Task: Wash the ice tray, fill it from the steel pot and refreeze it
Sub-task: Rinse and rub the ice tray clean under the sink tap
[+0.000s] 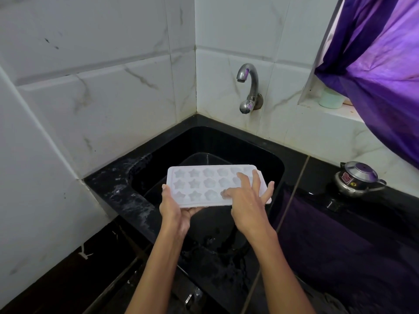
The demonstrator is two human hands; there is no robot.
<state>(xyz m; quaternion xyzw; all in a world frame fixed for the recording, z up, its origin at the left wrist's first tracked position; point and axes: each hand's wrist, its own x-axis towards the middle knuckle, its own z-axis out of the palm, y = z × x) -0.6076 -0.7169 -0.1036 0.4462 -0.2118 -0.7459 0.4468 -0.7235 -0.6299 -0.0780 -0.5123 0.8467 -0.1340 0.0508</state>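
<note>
The left hand [175,209] grips the near left corner of the white ice tray [204,184] from below, thumb on its rim; the right hand [248,200] lies on the tray's right part with fingers spread, rubbing or pressing the moulds, grasping nothing. The tray is held over the black sink [226,143], below the tap [248,87], which runs no water. I judge the washing is in progress; filling from the steel pot [358,179], far right on the counter, and freezing remain.
</note>
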